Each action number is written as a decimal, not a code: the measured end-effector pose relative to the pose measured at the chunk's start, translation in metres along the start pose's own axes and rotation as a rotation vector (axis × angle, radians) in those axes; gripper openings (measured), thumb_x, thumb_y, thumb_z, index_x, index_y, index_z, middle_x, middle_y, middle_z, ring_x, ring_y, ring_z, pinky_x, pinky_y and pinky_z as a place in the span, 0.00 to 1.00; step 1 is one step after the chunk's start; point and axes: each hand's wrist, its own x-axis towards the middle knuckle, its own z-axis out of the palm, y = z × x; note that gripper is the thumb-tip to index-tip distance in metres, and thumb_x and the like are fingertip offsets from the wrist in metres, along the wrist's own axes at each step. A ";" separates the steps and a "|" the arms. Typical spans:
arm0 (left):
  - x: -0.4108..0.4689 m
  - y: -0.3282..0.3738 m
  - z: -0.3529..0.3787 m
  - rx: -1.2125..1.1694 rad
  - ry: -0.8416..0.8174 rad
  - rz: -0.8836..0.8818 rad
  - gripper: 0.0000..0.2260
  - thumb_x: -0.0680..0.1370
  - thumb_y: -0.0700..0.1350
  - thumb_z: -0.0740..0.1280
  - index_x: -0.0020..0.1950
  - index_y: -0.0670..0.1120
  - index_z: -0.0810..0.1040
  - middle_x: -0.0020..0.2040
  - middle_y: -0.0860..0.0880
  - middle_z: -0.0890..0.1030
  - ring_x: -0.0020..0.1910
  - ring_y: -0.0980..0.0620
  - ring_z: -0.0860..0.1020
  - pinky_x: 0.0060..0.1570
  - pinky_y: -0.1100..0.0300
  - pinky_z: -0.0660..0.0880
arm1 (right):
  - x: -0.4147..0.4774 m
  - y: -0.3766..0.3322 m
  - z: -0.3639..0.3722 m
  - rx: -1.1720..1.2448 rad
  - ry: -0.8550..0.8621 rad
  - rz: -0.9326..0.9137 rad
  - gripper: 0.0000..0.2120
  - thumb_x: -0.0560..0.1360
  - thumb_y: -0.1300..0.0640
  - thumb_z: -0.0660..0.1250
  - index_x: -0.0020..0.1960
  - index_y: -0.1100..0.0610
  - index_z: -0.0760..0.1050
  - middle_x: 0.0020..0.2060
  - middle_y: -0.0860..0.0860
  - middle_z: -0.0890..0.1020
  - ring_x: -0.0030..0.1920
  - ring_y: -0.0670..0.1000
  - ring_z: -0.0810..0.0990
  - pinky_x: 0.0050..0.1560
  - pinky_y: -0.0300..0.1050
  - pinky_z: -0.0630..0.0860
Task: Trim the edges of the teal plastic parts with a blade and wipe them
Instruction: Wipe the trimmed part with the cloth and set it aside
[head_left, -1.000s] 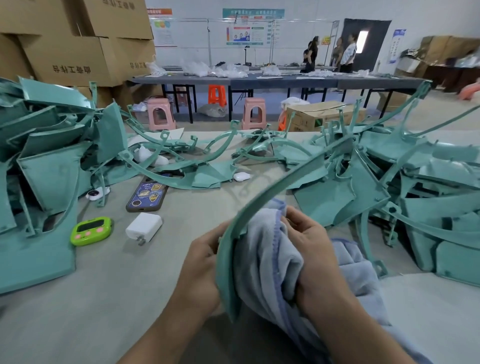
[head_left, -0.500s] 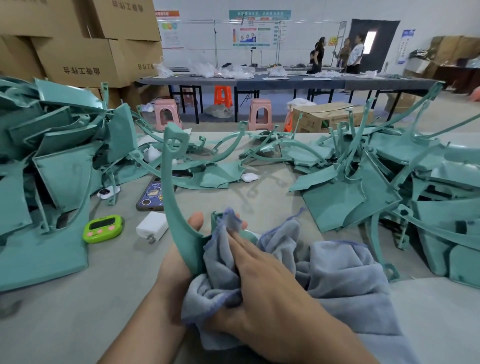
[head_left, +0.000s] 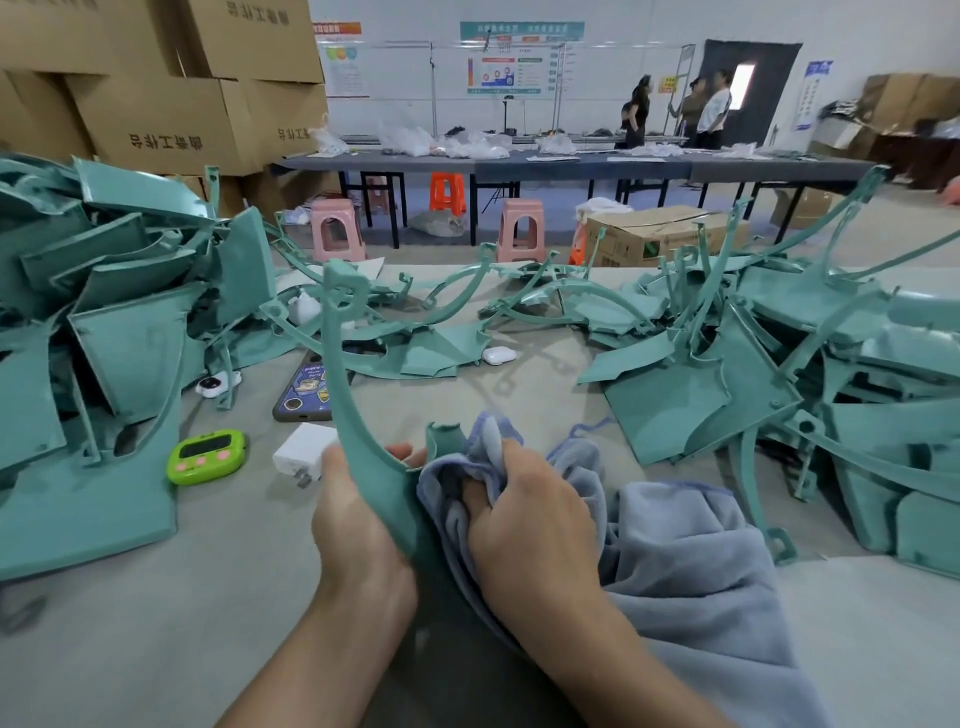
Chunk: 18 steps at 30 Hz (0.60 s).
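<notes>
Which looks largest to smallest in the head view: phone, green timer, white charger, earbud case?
1. green timer
2. phone and white charger: look alike, both partly covered
3. earbud case

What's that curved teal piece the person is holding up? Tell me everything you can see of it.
The teal plastic part is a matte moulding: a broad base narrowing into a long curved arm that rises to a looped tip. The left hand grips its base; the right hand holds a grey-blue cloth against its right side.
</notes>
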 end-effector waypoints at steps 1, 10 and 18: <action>0.000 -0.001 0.003 -0.009 -0.004 0.036 0.23 0.81 0.59 0.59 0.47 0.40 0.80 0.41 0.38 0.84 0.39 0.40 0.85 0.37 0.53 0.82 | 0.001 0.000 0.002 -0.015 0.016 0.019 0.08 0.81 0.44 0.60 0.53 0.46 0.72 0.51 0.47 0.82 0.51 0.55 0.80 0.45 0.48 0.68; 0.012 -0.006 0.001 0.316 -0.026 0.338 0.15 0.85 0.41 0.56 0.56 0.47 0.84 0.48 0.45 0.88 0.48 0.47 0.86 0.47 0.55 0.82 | 0.001 0.008 -0.009 0.156 0.076 -0.036 0.13 0.73 0.40 0.67 0.44 0.44 0.65 0.35 0.40 0.78 0.36 0.41 0.75 0.33 0.37 0.65; 0.023 0.007 -0.019 0.790 -0.388 0.186 0.14 0.82 0.41 0.62 0.67 0.47 0.75 0.53 0.53 0.85 0.45 0.62 0.84 0.41 0.68 0.79 | -0.011 -0.003 -0.019 -0.112 0.403 -0.581 0.15 0.66 0.57 0.69 0.51 0.51 0.82 0.55 0.46 0.83 0.50 0.54 0.79 0.48 0.51 0.76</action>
